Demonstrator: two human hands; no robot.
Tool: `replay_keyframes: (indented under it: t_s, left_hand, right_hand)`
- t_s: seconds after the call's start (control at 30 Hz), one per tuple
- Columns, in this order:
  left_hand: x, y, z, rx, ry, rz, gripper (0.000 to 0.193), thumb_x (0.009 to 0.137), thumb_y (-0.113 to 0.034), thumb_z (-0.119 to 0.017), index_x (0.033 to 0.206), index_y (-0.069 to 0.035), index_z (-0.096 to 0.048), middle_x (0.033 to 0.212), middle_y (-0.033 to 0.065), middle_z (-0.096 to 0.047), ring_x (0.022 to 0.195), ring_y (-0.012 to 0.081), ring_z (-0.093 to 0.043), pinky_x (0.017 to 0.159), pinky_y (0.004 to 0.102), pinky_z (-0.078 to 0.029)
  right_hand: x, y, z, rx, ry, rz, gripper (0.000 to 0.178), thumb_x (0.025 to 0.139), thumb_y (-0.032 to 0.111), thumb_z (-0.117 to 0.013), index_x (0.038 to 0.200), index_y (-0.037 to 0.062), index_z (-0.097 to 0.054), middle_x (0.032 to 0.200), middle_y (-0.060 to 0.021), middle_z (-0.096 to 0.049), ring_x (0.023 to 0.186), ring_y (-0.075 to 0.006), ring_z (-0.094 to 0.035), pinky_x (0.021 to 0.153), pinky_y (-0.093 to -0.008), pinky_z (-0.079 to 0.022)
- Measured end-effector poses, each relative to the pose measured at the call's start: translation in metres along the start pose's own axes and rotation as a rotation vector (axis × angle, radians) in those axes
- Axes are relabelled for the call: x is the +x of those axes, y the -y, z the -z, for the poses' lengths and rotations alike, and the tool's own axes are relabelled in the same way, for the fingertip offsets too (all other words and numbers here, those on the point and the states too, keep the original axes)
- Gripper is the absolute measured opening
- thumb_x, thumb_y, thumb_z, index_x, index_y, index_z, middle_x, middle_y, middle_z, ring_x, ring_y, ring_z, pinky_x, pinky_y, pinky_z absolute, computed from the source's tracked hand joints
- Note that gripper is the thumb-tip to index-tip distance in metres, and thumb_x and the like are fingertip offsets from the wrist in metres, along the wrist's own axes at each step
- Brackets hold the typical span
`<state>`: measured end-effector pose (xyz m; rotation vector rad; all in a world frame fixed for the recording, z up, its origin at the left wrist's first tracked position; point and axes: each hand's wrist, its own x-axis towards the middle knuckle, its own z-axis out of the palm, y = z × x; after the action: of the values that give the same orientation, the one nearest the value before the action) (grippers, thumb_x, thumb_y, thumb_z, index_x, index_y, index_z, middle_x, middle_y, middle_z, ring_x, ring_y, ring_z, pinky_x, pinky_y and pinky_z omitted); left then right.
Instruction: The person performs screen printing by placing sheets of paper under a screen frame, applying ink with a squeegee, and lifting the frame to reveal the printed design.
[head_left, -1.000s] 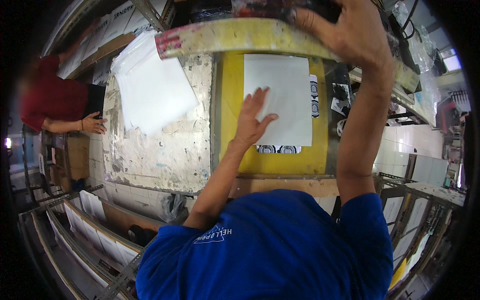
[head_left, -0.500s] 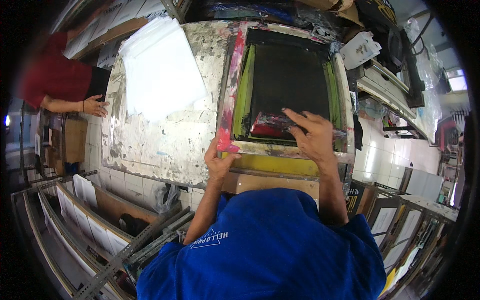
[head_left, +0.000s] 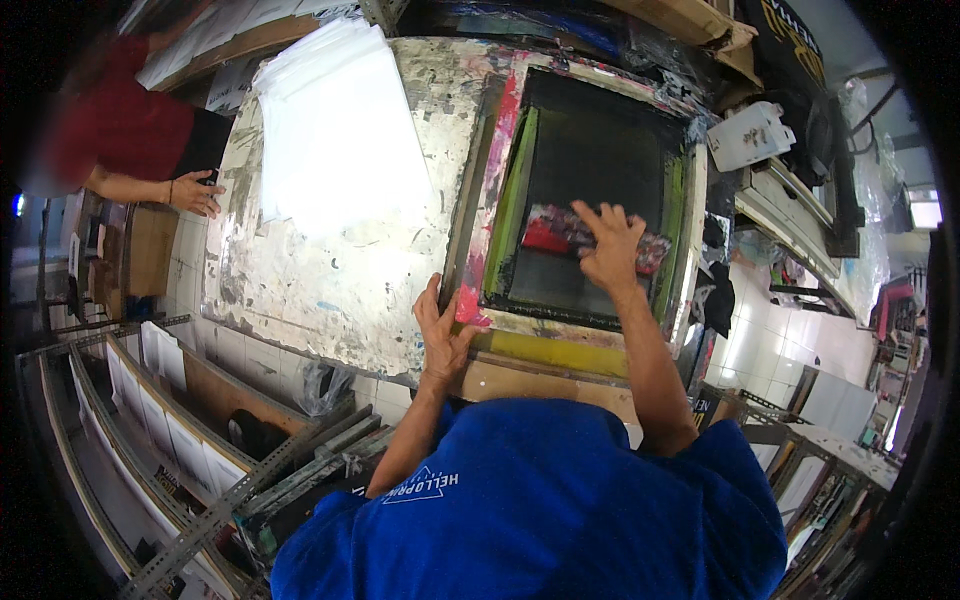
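Note:
A screen-printing frame with pink-smeared wooden edges lies on the paint-stained table. Dark mesh fills its middle, with yellow-green strips along the sides. My right hand grips an ink-covered squeegee, red and black, lying crosswise on the mesh. Its index finger stretches over the squeegee; the palm hides part of the tool. Beside the frame's near left corner is my left hand, its fingers stretched and apart, the thumb close to the wooden edge.
A stack of white sheets covers part of the table to the left. Another person's hand is at the table's left edge. Shelving racks stand near left. A stained white container sits beyond the frame's right side.
My right hand has pushed the squeegee away from me across the mesh, off the near edge. My left hand's fingers have loosened at the frame's corner. The view has shifted slightly.

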<state>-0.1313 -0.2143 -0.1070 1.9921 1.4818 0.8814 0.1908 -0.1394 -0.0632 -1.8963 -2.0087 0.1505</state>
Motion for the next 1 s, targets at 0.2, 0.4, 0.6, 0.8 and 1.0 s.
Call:
replay_keyframes:
  t_s: [0.2, 0.4, 0.6, 0.8, 1.0]
  left_hand:
    - [-0.003, 0.000, 0.002, -0.010, 0.023, 0.040, 0.071, 0.078, -0.038, -0.081, 0.138, -0.005, -0.063, 0.159, 0.0271, -0.032, 0.140, 0.0439, -0.034, 0.114, 0.0514, -0.030]
    - [-0.006, 0.004, 0.000, -0.040, 0.027, 0.055, 0.071, 0.079, -0.039, -0.082, 0.139, -0.006, -0.062, 0.159, 0.0266, -0.033, 0.140, 0.0430, -0.035, 0.114, 0.0519, -0.031]
    - [-0.004, 0.003, 0.001, -0.053, 0.016, 0.014, 0.074, 0.078, -0.037, -0.082, 0.141, -0.005, -0.059, 0.156, 0.0287, -0.036, 0.136, 0.0450, -0.039, 0.113, 0.0529, -0.032]
    - [-0.005, -0.001, 0.001, -0.061, -0.011, 0.001, 0.079, 0.075, -0.034, -0.084, 0.144, -0.008, -0.056, 0.155, 0.0274, -0.037, 0.135, 0.0439, -0.040, 0.113, 0.0522, -0.032]
    - [0.001, -0.009, 0.008, -0.059, -0.016, -0.021, 0.077, 0.075, -0.037, -0.084, 0.140, -0.005, -0.059, 0.140, 0.0202, -0.054, 0.128, 0.0374, -0.046, 0.109, 0.0490, -0.033]
  right_hand:
    - [0.097, -0.061, -0.016, -0.070, -0.131, 0.046, 0.084, 0.058, 0.012, -0.072, 0.140, 0.0215, -0.059, 0.120, -0.0164, -0.061, 0.115, -0.0322, -0.053, 0.100, -0.0530, -0.032]
    - [0.173, -0.101, -0.023, -0.078, -0.176, 0.082, 0.086, 0.058, 0.014, -0.069, 0.142, 0.0225, -0.058, 0.124, -0.0188, -0.062, 0.118, -0.0341, -0.053, 0.101, -0.0535, -0.031]
    - [0.225, -0.129, -0.012, -0.066, -0.134, 0.166, 0.076, 0.070, 0.016, -0.078, 0.143, 0.0234, -0.060, 0.130, -0.0224, -0.064, 0.116, -0.0376, -0.060, 0.101, -0.0516, -0.036]
    - [0.250, -0.123, 0.009, 0.081, -0.095, 0.103, 0.059, 0.073, 0.005, -0.076, 0.131, 0.0173, -0.069, 0.124, -0.0178, -0.069, 0.118, -0.0372, -0.064, 0.100, -0.0435, -0.049]
    - [0.242, -0.121, 0.023, 0.220, -0.088, 0.016, 0.061, 0.076, 0.002, -0.073, 0.133, 0.0219, -0.068, 0.126, -0.0125, -0.071, 0.117, -0.0321, -0.067, 0.101, -0.0372, -0.049]
